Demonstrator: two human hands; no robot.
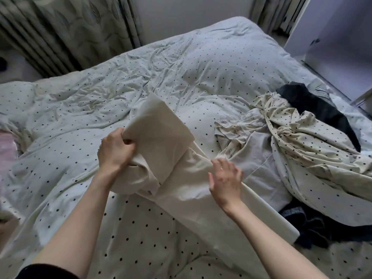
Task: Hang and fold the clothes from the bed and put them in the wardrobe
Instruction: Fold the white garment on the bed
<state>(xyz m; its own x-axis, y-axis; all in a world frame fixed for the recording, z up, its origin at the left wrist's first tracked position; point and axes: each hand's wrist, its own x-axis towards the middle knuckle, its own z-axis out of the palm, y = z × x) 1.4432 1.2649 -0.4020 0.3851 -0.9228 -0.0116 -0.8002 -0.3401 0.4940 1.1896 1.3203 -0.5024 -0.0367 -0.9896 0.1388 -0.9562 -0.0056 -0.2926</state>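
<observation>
While left hand (115,149) grips beige trousers (161,137), right hand (226,180) spread above them, dotted garment (302,150) beside.

**Count of things on and around the bed**

One bed (181,63), under one polka-dot duvet (141,228). Two hands: one left hand (115,150), one right hand (225,182). One beige garment (161,135) in front of them. To the right, one pile holding at least four pieces: one pale printed shirt (241,133), one cream dotted garment (314,158), and two dark garments, one at the far end (322,105), one at the near end (314,224). Two curtains: one at far left (66,27), one at far right (277,11). One white wardrobe (338,37).
</observation>
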